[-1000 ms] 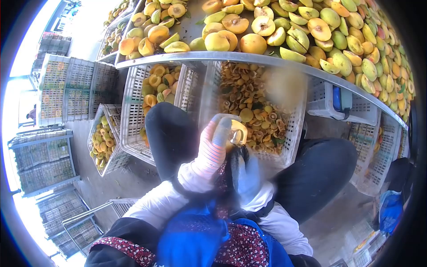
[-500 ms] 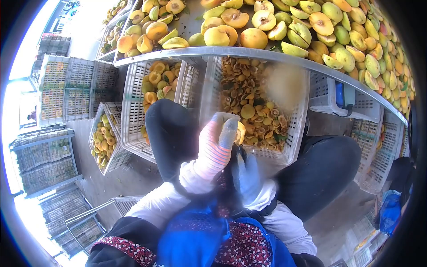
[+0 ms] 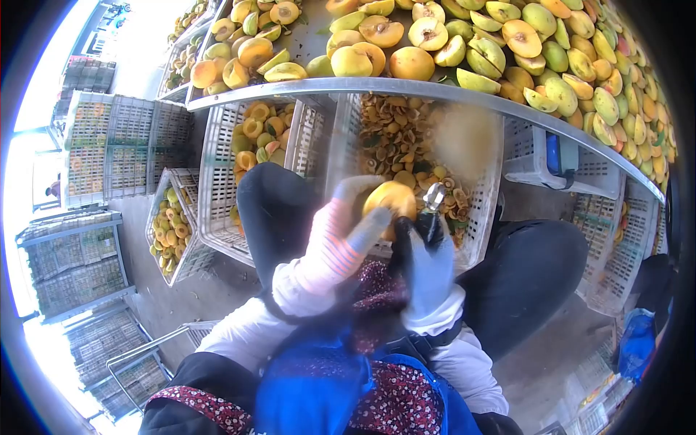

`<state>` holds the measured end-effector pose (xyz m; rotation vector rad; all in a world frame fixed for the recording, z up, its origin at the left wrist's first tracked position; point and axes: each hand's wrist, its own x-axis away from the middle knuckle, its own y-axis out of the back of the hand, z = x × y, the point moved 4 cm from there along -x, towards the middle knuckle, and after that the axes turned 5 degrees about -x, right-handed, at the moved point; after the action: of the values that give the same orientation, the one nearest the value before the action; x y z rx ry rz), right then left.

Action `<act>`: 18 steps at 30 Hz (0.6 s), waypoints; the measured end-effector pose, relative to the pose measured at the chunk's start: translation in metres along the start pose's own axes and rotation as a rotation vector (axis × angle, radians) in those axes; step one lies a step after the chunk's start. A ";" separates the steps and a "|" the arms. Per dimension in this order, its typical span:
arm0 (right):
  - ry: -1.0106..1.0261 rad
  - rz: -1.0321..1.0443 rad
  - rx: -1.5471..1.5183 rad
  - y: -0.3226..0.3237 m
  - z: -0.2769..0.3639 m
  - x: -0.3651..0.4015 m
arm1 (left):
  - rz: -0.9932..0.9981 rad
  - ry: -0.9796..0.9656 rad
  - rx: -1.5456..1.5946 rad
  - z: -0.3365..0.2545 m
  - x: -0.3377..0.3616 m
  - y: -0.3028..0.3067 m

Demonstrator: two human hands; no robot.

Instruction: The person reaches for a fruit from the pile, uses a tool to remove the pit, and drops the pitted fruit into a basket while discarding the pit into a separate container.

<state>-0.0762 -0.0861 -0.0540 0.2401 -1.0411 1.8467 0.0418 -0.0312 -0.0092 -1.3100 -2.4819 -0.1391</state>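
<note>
My left hand, in a striped glove with grey fingertips, grips a yellow peach half between thumb and fingers. Close beside it, my right hand, in a grey-blue glove with dark fingertips, is closed around a small tool with a shiny metal tip. The tip points up and away from me; its handle is mostly hidden by the fingers. Both hands are over the near end of a white crate that holds peach scraps and stones.
Ahead, a metal-edged table carries a heap of peach halves. Left of my knee stands a crate with peach halves, and a smaller crate sits beyond it. Stacked crates line the left.
My hands have moved apart slightly, the right one up and to the right. The peach half and the metal tip now show more clearly.
</note>
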 end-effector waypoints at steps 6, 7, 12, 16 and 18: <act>0.229 0.124 0.300 -0.012 0.017 0.000 | 0.123 0.317 0.068 0.004 0.000 0.014; 0.227 0.102 0.292 -0.012 0.017 0.000 | 0.035 0.282 0.106 0.003 0.000 0.014; 0.631 0.247 1.143 -0.013 0.012 0.027 | -0.128 0.057 0.023 0.010 -0.002 0.011; 0.606 0.273 1.255 -0.008 -0.003 0.029 | -0.200 0.015 0.054 0.016 0.001 0.008; 0.449 0.276 1.216 -0.005 -0.011 0.031 | -0.230 -0.077 -0.007 0.021 0.002 0.006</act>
<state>-0.0852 -0.0569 -0.0411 0.3620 0.4712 2.4247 0.0409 -0.0216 -0.0288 -1.0465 -2.6943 -0.1535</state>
